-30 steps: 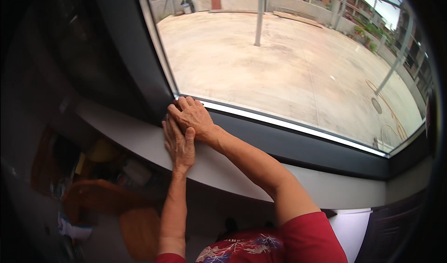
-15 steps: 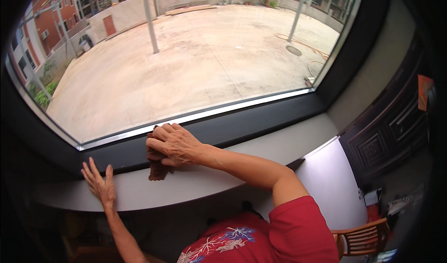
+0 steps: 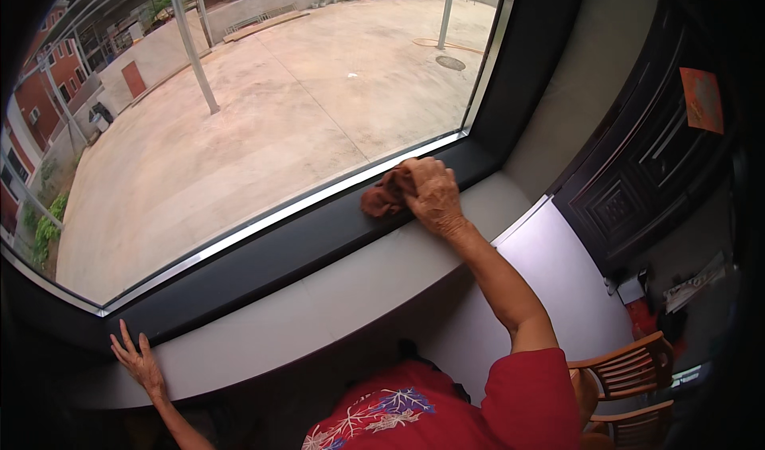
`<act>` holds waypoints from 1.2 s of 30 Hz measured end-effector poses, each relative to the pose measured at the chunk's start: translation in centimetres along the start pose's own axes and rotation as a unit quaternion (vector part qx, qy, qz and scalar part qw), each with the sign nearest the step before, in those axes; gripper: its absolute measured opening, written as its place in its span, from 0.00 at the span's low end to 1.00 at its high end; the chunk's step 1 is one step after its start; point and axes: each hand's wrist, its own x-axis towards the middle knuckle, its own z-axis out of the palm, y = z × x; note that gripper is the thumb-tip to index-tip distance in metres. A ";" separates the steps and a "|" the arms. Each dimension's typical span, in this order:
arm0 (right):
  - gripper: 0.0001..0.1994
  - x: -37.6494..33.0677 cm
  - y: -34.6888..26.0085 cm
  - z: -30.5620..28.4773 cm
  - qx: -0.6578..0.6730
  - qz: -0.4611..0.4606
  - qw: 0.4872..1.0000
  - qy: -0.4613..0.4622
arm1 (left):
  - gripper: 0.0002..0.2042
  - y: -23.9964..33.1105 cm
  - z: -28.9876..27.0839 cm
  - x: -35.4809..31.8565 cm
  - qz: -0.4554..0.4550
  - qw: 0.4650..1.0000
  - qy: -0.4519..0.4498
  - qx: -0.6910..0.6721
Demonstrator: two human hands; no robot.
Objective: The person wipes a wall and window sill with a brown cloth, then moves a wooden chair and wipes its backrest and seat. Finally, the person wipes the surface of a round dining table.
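We look down from head height at a wide window [image 3: 263, 123] with a dark frame [image 3: 271, 255] and a pale grey sill [image 3: 319, 307] running beneath it from about eight o'clock to two o'clock.

Our right hand [image 3: 432, 193] sits just above the centre of the view, toward one o'clock, palm down on the dark frame. Its fingers curl over a crumpled reddish-brown cloth [image 3: 381, 198] and press it against the frame. The cloth bulges out from under the fingertips on the hand's left, toward nine o'clock from the knuckles, and touches both the hand and the frame. The hand is partly closed on the cloth, not in a full fist. The bare forearm runs down toward five o'clock into a red sleeve [image 3: 532, 402].

Our left hand [image 3: 137, 360] lies well apart from the cloth, low at about eight o'clock. It rests flat on the sill with its fingers spread and holds nothing.

Our red top with a leafy print [image 3: 374, 414] fills the bottom edge at six o'clock. A pale tabletop surface [image 3: 550, 291] lies at four o'clock, below the sill. Two wooden chairs [image 3: 629, 370] stand at about five o'clock. A dark carved cabinet [image 3: 637, 171] rises at three o'clock.

Through the glass lies a bare concrete yard [image 3: 279, 91] with slim metal posts [image 3: 191, 44]. Red brick buildings [image 3: 40, 107] show at ten o'clock.
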 end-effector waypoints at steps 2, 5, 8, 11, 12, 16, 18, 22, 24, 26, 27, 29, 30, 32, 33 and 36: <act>0.19 -1.2 3.6 -1.5 -0.059 0.055 0.997 0.003 | 0.25 0.3 0.3 0.1 0.004 1.000 0.000 0.000; 0.15 -4.0 9.7 -4.0 -0.189 0.120 0.974 0.030 | 0.25 0.4 0.2 0.2 0.007 1.000 -0.005 0.011; 0.17 -7.6 13.8 -6.5 -0.247 0.154 0.957 -0.006 | 0.25 0.2 0.5 0.3 0.003 1.000 -0.001 0.027; 0.14 -7.5 10.8 -7.2 -0.077 0.100 0.992 -0.017 | 0.25 -0.4 0.4 0.1 0.006 0.999 0.011 0.030; 0.12 -7.5 9.4 -7.2 -0.041 0.081 0.995 -0.039 | 0.25 -0.1 0.2 0.1 0.006 0.999 0.007 0.032; 0.11 -6.6 0.6 -6.3 0.062 -0.036 0.994 -0.087 | 0.25 -0.2 0.9 -0.1 0.045 0.999 0.018 0.012; 0.11 -5.8 -3.9 -5.8 0.120 -0.053 0.986 -0.100 | 0.25 0.4 0.6 0.3 0.063 0.998 0.014 0.002; 0.14 -5.0 -11.8 -2.8 0.235 -0.097 0.953 -0.165 | 0.26 1.3 -0.3 -0.2 0.049 0.999 0.002 -0.018; 0.16 -4.5 -16.2 -1.3 0.287 -0.126 0.929 -0.198 | 0.26 1.5 -0.8 -0.6 0.037 0.999 -0.005 -0.019; 0.19 -4.3 -20.0 0.0 0.328 -0.166 0.907 -0.208 | 0.27 2.3 -1.1 -0.7 0.021 0.999 -0.011 -0.026; 0.20 -4.3 -22.0 0.7 0.355 -0.175 0.892 -0.219 | 0.27 2.3 -1.1 -0.8 0.013 1.000 -0.011 -0.024; 0.18 -4.2 -26.3 2.1 0.417 -0.207 0.859 -0.213 | 0.27 2.5 -1.1 -0.6 0.024 0.999 -0.003 -0.027; 0.16 -4.4 -28.5 2.7 0.453 -0.227 0.836 -0.211 | 0.27 2.4 -1.0 -0.6 0.025 1.000 0.001 -0.018; 0.13 -5.1 -32.7 4.0 0.505 -0.247 0.805 -0.190 | 0.26 1.9 -0.5 -0.3 0.043 0.999 0.016 -0.002; 0.13 -5.3 -34.2 3.8 0.473 -0.271 0.817 -0.186 | 0.25 1.7 -0.4 -0.3 0.047 0.999 0.021 0.010; 0.12 -6.0 -33.9 3.7 0.330 -0.289 0.893 -0.097 | 0.24 1.1 -0.3 -0.3 0.050 0.999 0.022 0.000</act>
